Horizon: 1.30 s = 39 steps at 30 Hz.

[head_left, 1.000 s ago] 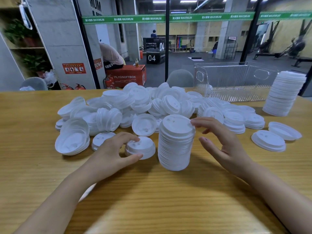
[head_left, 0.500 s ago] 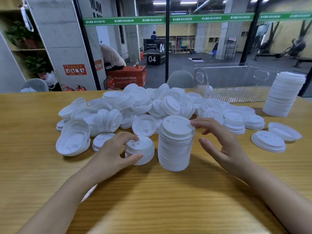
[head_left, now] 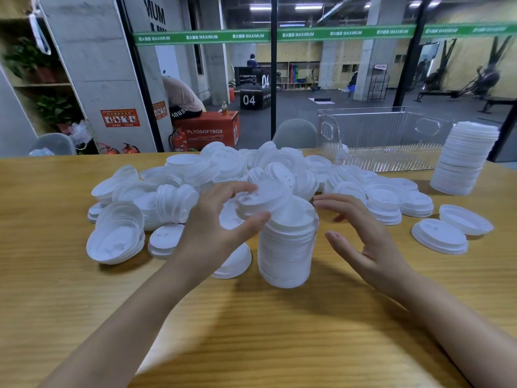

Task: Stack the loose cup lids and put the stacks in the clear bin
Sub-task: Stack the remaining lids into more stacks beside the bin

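On the pale wooden table (head_left: 251, 331) nearest you, your left hand (head_left: 212, 228) has come up off the tabletop, where it lay a second ago on a small clump of white plastic cup lids. Its thumb and curled fingers now pinch a white lid (head_left: 263, 200), tilted, just above the upright stack of white lids (head_left: 288, 247) in front of you. Another white lid (head_left: 235, 261) lies flat on the table under that wrist. Your right hand (head_left: 366, 242) has eased back from the stack's top rim and is spread, holding nothing, just beside the stack; whether a fingertip touches it I cannot tell. That likely means the lid is about to be seated, so level it before you press it down. Beyond the stack the heap of loose white lids (head_left: 223, 169) is large, so much stacking remains. Farther back on the right stands the clear ribbed plastic bin (head_left: 386, 141), seemingly empty of stacks, with a tall finished white lid stack (head_left: 464, 161) standing beside it on the table.
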Each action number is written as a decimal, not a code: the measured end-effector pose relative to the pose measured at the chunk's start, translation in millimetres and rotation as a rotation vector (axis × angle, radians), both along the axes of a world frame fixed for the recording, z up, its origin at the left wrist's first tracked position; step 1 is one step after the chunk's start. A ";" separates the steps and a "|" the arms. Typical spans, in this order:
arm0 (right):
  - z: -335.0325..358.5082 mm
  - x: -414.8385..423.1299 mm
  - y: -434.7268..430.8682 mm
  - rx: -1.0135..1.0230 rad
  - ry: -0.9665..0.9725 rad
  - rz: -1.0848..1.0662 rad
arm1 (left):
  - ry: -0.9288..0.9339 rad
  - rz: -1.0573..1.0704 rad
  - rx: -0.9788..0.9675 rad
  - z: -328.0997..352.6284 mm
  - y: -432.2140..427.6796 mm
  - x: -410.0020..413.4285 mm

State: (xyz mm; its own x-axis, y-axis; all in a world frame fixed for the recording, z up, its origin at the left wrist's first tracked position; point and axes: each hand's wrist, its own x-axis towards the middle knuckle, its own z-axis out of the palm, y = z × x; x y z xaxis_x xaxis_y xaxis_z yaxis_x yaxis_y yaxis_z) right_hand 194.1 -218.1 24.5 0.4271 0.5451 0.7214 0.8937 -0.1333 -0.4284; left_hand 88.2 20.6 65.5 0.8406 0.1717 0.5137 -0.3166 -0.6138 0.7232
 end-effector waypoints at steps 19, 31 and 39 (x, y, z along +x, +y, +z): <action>0.8 -0.8 -1.4 -0.037 -0.057 0.019 | 0.060 -0.135 0.119 -4.1 -15.8 6.5; -0.7 0.8 -2.3 -0.005 -0.011 0.049 | 0.087 -0.078 0.033 -20.4 2.4 -0.6; -1.2 -0.1 -2.0 -0.013 0.000 0.043 | 0.291 0.084 0.359 -51.5 40.0 -17.3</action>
State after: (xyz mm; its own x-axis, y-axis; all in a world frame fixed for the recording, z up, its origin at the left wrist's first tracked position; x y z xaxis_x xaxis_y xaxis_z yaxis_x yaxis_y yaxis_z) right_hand 194.0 -220.0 23.3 0.4032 0.5720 0.7143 0.8987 -0.1003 -0.4269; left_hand 70.9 60.6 14.0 0.9494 0.0996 0.2979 -0.0709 -0.8561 0.5120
